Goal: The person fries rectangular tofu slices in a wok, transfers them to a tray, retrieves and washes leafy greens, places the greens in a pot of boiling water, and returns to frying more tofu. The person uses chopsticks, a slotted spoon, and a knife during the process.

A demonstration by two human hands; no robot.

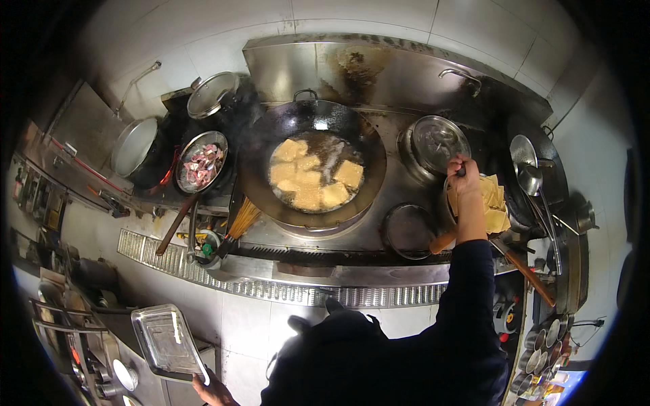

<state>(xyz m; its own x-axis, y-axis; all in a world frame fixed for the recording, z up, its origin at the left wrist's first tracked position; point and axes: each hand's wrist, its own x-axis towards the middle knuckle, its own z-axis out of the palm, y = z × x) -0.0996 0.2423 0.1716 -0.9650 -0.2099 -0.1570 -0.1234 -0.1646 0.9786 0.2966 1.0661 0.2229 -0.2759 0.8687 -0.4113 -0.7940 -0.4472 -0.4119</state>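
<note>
My right hand [464, 174] is closed at the lower rim of a glass lid [437, 135] over a metal pot [414, 161]. A small dark piece shows at its fingers; I cannot make out what they grip. Below my forearm, flat yellow sheets [495, 203] are piled in a round vessel, partly hidden. My left hand [212, 391], at the lower edge, grips the corner of a rectangular metal tray [164, 342] with nothing visible in it. In the middle, golden flat pieces [306, 183] bubble in oil inside a large black wok [369, 145].
Left of the wok stand a strainer [201, 162] with reddish meat pieces, a pot [134, 147] and a second lid [212, 95]. A bamboo brush [244, 218] leans at the stove front. Ladles [529, 180] and a wooden handle [531, 279] lie at the right.
</note>
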